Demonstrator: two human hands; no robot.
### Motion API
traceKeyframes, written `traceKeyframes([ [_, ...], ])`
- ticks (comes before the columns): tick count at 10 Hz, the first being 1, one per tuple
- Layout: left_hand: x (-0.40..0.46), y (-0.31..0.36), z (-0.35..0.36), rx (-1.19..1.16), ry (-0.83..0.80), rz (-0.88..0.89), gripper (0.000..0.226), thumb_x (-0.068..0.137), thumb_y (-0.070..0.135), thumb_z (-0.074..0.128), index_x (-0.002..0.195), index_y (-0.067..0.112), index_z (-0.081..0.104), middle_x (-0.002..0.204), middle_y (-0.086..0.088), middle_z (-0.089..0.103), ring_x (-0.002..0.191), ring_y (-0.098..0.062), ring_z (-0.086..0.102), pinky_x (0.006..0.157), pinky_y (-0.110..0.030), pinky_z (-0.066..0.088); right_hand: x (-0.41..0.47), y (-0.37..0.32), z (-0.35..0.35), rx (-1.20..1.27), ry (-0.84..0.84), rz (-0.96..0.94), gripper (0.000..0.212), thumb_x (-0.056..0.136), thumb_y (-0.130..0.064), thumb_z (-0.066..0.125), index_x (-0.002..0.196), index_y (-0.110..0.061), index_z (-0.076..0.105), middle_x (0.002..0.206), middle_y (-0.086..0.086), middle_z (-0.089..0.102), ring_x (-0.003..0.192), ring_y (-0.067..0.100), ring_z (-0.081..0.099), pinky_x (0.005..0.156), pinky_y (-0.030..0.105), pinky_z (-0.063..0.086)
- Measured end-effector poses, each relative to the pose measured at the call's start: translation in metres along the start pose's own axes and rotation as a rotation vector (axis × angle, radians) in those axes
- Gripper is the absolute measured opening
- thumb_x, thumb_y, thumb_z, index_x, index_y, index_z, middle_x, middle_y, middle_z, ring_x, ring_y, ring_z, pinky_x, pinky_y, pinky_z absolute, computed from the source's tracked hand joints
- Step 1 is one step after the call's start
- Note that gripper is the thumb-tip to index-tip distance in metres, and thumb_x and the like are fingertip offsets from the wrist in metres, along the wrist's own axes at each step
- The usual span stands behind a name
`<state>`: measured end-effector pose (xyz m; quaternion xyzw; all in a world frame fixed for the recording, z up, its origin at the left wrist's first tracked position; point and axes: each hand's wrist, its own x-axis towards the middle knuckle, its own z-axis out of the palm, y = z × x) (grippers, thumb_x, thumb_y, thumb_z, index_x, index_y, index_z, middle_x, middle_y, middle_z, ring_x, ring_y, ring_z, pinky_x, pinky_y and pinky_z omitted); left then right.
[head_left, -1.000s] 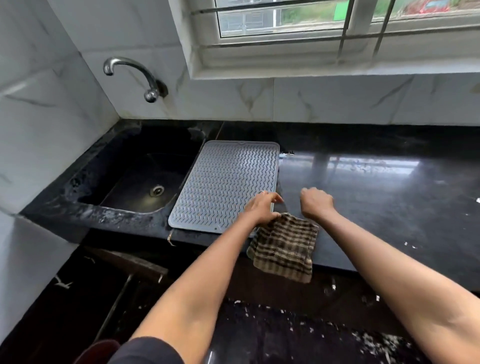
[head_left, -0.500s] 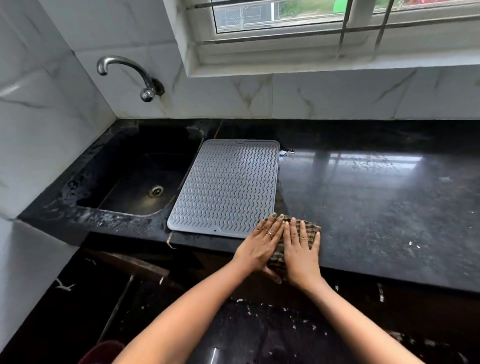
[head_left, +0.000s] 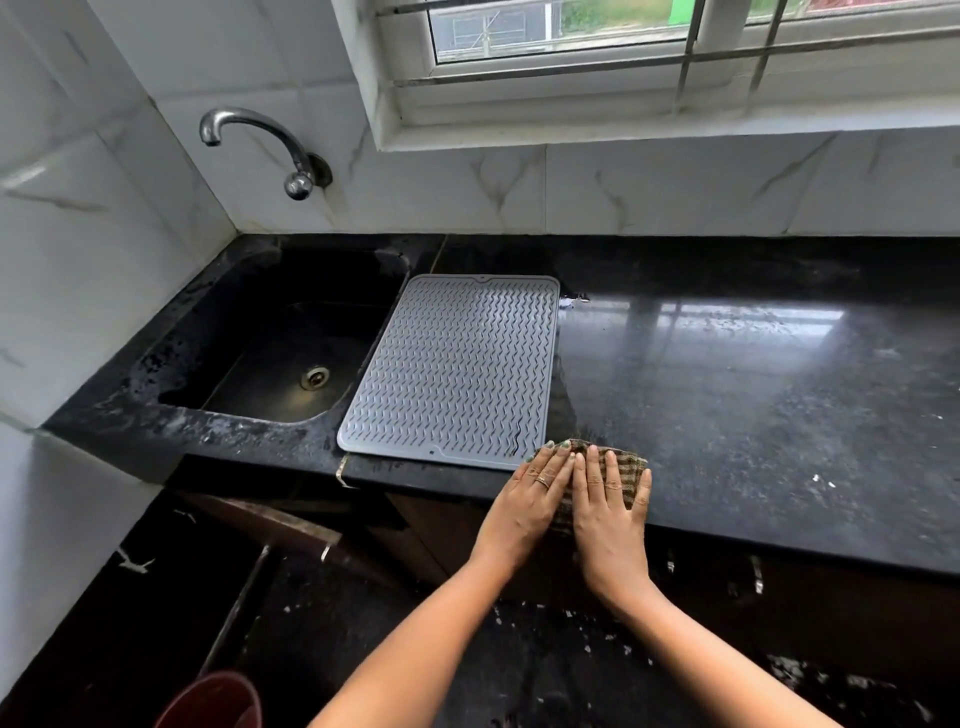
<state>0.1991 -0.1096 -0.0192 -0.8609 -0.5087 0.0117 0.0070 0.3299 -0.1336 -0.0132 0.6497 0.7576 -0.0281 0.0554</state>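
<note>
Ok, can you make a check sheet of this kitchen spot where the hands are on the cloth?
Surface: shiny black counter with white specks.
Job's things: checked cloth flat at the counter's front edge, beside the grey mat.
Clutter: red container on the floor, lower left.
Hands: left hand and right hand press flat on the cloth, fingers straight.
Cables: nothing seen.
Surroundings: sink and wall tap at left, window above.
</note>
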Motion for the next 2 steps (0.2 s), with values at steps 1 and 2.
traceKeyframes([
  [1,0.001,-0.009,-0.013,-0.059,-0.235,0.097,0.103,0.079,0.026,0.07,0.152,0.01,-0.001,0.16,-0.007,-0.012,0.148,-0.023,-0.008,0.121,-0.036,0.0,0.011,0.006,-0.024,0.062,-0.338,-0.031,0.132,0.062,-0.057,0.075,0.147,-0.008,-0.014,0.154,0.008,-0.023,0.143,0.035,-0.018,0.102,0.07,-0.013],
  [2,0.006,-0.03,-0.065,-0.22,-0.257,0.091,0.069,0.083,0.033,0.068,0.144,0.02,0.04,0.156,-0.007,0.028,0.142,-0.019,0.031,0.113,-0.033,0.023,0.046,0.031,-0.094,0.246,-0.404,-0.035,0.098,0.078,-0.055,0.065,0.149,-0.01,0.014,0.158,0.015,0.007,0.144,0.034,0.011,0.112,0.057,0.016],
])
